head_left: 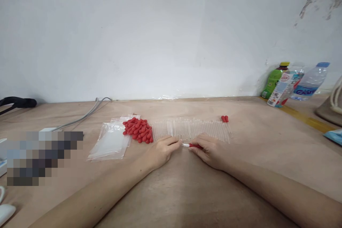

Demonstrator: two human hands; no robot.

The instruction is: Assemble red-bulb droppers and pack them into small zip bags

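Head cam: clr tube (186,145) w/ red bulb (195,146), pinch-tight in L grip (162,149) & R grip (211,150).

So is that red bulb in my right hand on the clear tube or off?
Appears on: the clear tube meets the red bulb with no visible gap; how deep it sits, I cannot tell.

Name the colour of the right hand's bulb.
The bulb is red; see the head view.

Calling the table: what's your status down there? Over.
Left fingers hold clear tube. Right fingers grip red bulb at tube's end; how firmly seated, unclear. Row of clear tubes just beyond; nothing seen in the way.
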